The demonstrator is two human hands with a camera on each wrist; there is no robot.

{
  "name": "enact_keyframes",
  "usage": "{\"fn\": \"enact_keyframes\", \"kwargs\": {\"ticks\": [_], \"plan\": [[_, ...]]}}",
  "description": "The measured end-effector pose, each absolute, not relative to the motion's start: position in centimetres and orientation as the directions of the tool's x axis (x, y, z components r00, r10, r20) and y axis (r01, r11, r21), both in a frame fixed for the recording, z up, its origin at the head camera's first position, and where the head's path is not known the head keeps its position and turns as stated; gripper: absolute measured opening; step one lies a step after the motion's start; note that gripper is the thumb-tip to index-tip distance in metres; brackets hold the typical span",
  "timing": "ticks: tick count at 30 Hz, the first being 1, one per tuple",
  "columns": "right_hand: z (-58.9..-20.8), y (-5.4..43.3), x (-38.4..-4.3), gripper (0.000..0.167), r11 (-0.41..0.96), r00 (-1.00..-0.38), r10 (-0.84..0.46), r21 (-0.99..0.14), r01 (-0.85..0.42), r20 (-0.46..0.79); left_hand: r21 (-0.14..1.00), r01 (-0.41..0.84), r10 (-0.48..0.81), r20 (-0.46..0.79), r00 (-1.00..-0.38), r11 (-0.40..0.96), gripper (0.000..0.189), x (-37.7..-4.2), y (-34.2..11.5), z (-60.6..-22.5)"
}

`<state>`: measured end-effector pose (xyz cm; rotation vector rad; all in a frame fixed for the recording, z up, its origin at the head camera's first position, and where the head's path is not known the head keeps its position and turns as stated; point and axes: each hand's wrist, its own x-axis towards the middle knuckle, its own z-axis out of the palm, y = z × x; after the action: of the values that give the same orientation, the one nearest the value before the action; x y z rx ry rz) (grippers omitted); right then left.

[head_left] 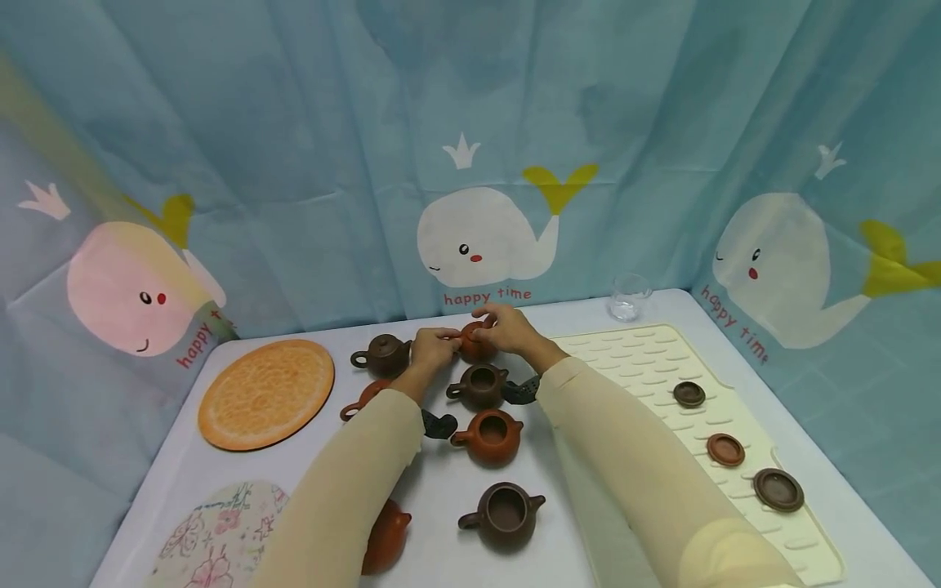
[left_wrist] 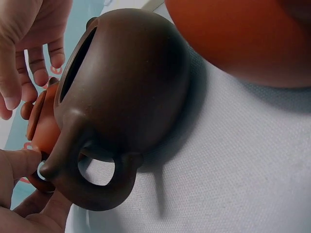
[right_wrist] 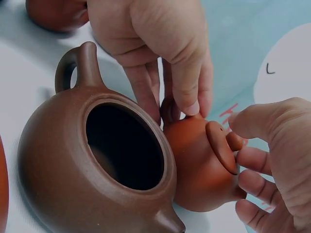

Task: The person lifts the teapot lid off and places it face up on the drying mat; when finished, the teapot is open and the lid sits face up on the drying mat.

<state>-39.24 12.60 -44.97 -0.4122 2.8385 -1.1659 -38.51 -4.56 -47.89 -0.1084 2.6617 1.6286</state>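
A small orange-red teapot point(head_left: 476, 349) with its lid point(right_wrist: 221, 149) on stands at the far end of the table's middle row. My left hand point(head_left: 432, 353) pinches its handle between thumb and fingers. Around the lid's knob point(right_wrist: 235, 141) my right hand point(right_wrist: 282, 160) hovers with thumb and fingers spread, apparently apart from it. Directly nearer stands a dark brown lidless teapot point(right_wrist: 97, 160), its opening facing up. Closer still are an orange-red lidless teapot point(head_left: 491, 438) and another brown lidless one point(head_left: 507, 516).
Left of the row stand a lidded brown teapot point(head_left: 385, 354) and partly hidden reddish teapots point(head_left: 386, 539). A cream mat point(head_left: 625, 359) at right carries three loose lids point(head_left: 725, 449). A glass cup point(head_left: 627, 299), orange round mat point(head_left: 266, 395) and floral mat point(head_left: 220, 535) lie around.
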Motion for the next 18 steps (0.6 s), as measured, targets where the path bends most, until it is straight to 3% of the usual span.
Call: {"fn": "enact_keyframes", "kwargs": {"ticks": [18], "plan": [[-45.4,11.4,-39.6,0.021,0.789,-0.972,-0.224,-0.571,-0.226,0.076,0.862,-0.067,-0.072,-0.035,-0.997,0.502,0.015,-38.3,-4.2,-47.6]]}}
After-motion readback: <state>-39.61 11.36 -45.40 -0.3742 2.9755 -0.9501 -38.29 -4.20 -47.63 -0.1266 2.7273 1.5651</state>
